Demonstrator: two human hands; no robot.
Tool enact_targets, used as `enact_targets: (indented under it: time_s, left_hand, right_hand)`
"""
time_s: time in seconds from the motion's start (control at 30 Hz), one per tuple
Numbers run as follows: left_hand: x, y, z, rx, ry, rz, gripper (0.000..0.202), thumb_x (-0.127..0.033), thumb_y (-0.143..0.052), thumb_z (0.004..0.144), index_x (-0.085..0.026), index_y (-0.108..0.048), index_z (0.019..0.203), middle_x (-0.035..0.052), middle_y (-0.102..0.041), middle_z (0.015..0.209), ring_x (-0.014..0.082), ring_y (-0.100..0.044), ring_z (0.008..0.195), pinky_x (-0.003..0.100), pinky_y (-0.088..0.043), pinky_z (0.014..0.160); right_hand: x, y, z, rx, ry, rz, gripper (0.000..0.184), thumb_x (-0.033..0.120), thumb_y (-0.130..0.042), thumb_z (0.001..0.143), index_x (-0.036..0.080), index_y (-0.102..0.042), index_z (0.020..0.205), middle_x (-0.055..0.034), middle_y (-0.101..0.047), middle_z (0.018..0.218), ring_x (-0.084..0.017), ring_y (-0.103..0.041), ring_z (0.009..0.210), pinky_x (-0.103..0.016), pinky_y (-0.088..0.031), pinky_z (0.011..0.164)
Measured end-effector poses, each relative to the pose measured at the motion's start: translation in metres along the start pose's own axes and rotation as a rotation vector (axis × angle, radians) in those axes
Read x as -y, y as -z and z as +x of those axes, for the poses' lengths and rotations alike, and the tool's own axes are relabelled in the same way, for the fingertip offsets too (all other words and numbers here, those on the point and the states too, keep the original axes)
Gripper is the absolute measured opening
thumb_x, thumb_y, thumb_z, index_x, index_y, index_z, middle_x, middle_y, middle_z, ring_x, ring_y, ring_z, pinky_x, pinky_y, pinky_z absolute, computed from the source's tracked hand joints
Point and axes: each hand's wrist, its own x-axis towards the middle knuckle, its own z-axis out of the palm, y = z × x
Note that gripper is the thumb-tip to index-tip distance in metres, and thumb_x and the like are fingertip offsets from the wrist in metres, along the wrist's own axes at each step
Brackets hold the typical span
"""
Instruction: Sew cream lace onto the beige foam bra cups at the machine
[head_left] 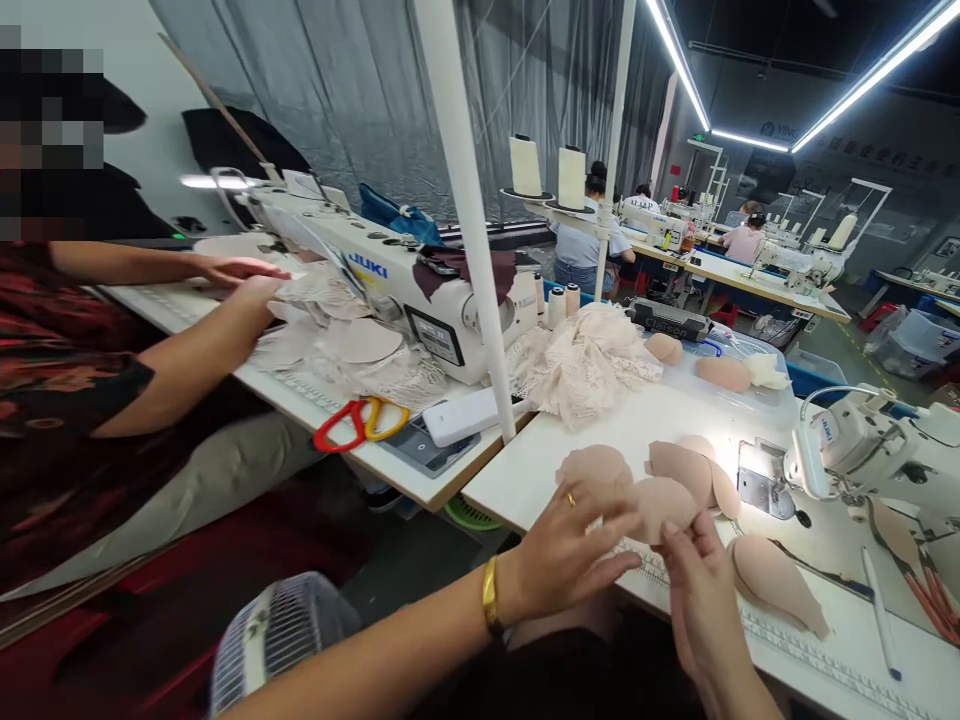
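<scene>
A beige bra cup (660, 505) is pinched between the thumb and fingers of my right hand (697, 575), just above the front of the white table. My left hand (566, 545), with a ring and a gold bangle, reaches in beside it; its fingers are stretched out and apart, with nothing visibly gripped. Behind that hand lies another bra cup (596, 466), partly covered by it. More cup pieces (682, 470) lie beyond the held one, close to the lit sewing machine (847, 450). To the right of my right hand rests a further bra cup (776, 582).
A white pen (879, 610) and red-handled scissors (930, 590) lie at right. Lace (589, 360) is heaped behind, near a clear plastic tray (772, 400). A white pole (469, 200) rises at left, beside a co-worker's table with red-and-yellow scissors (360, 422). A fan (274, 635) stands below.
</scene>
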Motion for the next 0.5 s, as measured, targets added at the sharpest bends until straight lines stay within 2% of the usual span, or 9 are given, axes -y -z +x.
enact_targets:
  time_s: [0.1, 0.13, 0.2, 0.27, 0.37, 0.43, 0.5]
  left_hand:
    - [0.008, -0.006, 0.005, 0.188, 0.394, 0.106, 0.077, -0.056, -0.077, 0.088, -0.016, -0.049, 0.148, 0.0235, -0.059, 0.146, 0.0419, -0.057, 0.134, 0.060, -0.050, 0.107]
    - [0.013, -0.007, 0.008, 0.278, 0.498, 0.123, 0.082, -0.057, -0.076, 0.087, -0.015, -0.047, 0.150, 0.0250, -0.056, 0.149, 0.0450, -0.054, 0.137, 0.064, -0.049, 0.107]
    - [0.023, -0.008, 0.012, 0.465, 0.611, 0.114, 0.073, -0.049, -0.072, 0.089, -0.015, -0.050, 0.151, 0.0222, -0.056, 0.152, 0.0450, -0.053, 0.138, 0.066, -0.047, 0.110]
    - [0.031, -0.009, 0.014, 0.591, 0.608, 0.073, 0.060, -0.030, -0.063, 0.090, -0.016, -0.055, 0.148, 0.0177, -0.058, 0.152, 0.0401, -0.054, 0.139, 0.061, -0.047, 0.114]
    - [0.043, -0.007, 0.011, 0.650, 0.513, 0.017, 0.064, -0.013, -0.051, 0.085, -0.017, -0.056, 0.149, 0.0136, -0.055, 0.157, 0.0332, -0.054, 0.143, 0.051, -0.046, 0.119]
    - [0.052, 0.000, 0.010, 0.678, 0.436, -0.026, 0.070, -0.010, -0.047, 0.084, -0.021, -0.055, 0.152, 0.0104, -0.052, 0.161, 0.0300, -0.052, 0.147, 0.047, -0.043, 0.123]
    - [0.059, 0.009, 0.015, 0.711, 0.359, -0.065, 0.072, -0.012, -0.050, 0.084, -0.025, -0.053, 0.155, 0.0081, -0.045, 0.167, 0.0313, -0.046, 0.151, 0.048, -0.040, 0.125]
  right_hand:
    - [0.027, 0.046, -0.002, -0.080, 0.026, -0.039, 0.047, 0.051, -0.084, 0.082, 0.028, -0.071, 0.121, -0.0059, -0.072, 0.121, -0.025, -0.066, 0.107, -0.035, -0.057, 0.087]
    - [0.039, 0.065, -0.002, -0.080, 0.014, -0.095, 0.047, 0.054, -0.082, 0.083, 0.027, -0.071, 0.120, -0.0067, -0.072, 0.121, -0.025, -0.067, 0.105, -0.034, -0.058, 0.082]
    - [0.061, 0.102, -0.002, -0.044, -0.026, -0.251, 0.050, 0.058, -0.078, 0.086, 0.026, -0.071, 0.124, -0.0084, -0.072, 0.122, -0.027, -0.067, 0.103, -0.036, -0.057, 0.081]
    - [0.079, 0.134, 0.003, -0.017, -0.047, -0.455, 0.054, 0.062, -0.074, 0.088, 0.025, -0.070, 0.127, -0.0087, -0.073, 0.119, -0.028, -0.067, 0.105, -0.037, -0.056, 0.085]
    - [0.092, 0.166, 0.013, -0.029, -0.044, -0.862, 0.058, 0.066, -0.066, 0.087, 0.023, -0.071, 0.126, -0.0078, -0.074, 0.100, -0.029, -0.068, 0.092, -0.040, -0.056, 0.081]
    - [0.093, 0.172, 0.021, -0.099, 0.073, -1.142, 0.055, 0.062, -0.060, 0.087, 0.023, -0.072, 0.123, -0.0091, -0.073, 0.099, -0.030, -0.068, 0.092, -0.044, -0.055, 0.084]
    - [0.090, 0.167, 0.027, -0.143, 0.239, -1.317, 0.048, 0.055, -0.055, 0.091, 0.023, -0.073, 0.121, -0.0113, -0.073, 0.111, -0.032, -0.068, 0.103, -0.046, -0.053, 0.092]
